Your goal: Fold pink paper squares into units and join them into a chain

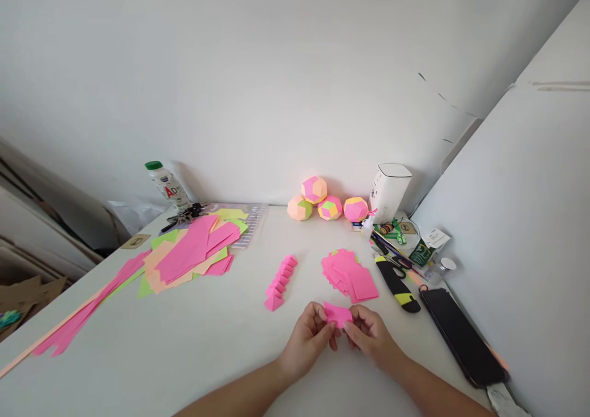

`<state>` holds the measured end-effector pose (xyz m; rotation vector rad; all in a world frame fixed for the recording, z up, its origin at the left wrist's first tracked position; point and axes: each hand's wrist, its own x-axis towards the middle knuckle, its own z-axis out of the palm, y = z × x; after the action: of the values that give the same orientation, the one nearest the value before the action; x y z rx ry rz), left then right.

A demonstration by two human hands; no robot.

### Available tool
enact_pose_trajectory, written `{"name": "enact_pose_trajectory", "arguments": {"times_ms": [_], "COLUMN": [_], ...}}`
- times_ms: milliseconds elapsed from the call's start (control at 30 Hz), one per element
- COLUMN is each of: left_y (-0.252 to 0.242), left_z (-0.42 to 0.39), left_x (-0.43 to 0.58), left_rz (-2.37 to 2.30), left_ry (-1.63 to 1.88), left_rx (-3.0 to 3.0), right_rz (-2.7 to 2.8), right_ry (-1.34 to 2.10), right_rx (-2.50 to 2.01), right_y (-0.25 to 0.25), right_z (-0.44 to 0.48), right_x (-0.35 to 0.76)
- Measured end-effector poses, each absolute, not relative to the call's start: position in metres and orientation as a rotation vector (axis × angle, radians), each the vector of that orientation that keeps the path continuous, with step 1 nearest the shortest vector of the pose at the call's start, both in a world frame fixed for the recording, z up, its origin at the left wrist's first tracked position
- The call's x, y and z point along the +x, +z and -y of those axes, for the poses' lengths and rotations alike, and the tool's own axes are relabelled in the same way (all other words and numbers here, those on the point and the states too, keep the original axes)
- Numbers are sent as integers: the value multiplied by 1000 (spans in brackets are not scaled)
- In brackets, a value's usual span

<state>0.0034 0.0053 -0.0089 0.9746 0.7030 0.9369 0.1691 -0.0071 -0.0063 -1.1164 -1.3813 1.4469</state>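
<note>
Both hands meet over the white table (184, 343) near its front edge. My left hand (308, 337) and my right hand (371, 334) each pinch one side of a small pink paper piece (338, 314), which is partly folded. Just beyond them lies a loose pile of pink paper squares (350, 274). To the left of that pile stands a row of folded pink paper units (280, 281), stacked one against another.
Pink, green and peach paper sheets (193, 251) and long strips (87, 309) cover the left side. Several paper polyhedron balls (322, 203) sit by the wall, beside a white container (389, 190). A black-yellow cutter (399, 285), scissors, phone (463, 337) and bottle (166, 185) are also there.
</note>
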Motion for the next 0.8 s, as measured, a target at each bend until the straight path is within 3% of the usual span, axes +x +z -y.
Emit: {"name": "enact_pose_trajectory", "arguments": {"times_ms": [367, 800], "left_y": [-9, -6], "left_z": [-5, -4], "left_x": [0, -5], "left_rz": [-752, -836], "left_ry": [904, 773], "left_rx": [1021, 1163], "right_rz": [1485, 1527], "right_ry": [1186, 1114], "right_rx": [-1066, -1077], "right_y": [-12, -4], "right_z": [11, 6], "right_x": [169, 170]}}
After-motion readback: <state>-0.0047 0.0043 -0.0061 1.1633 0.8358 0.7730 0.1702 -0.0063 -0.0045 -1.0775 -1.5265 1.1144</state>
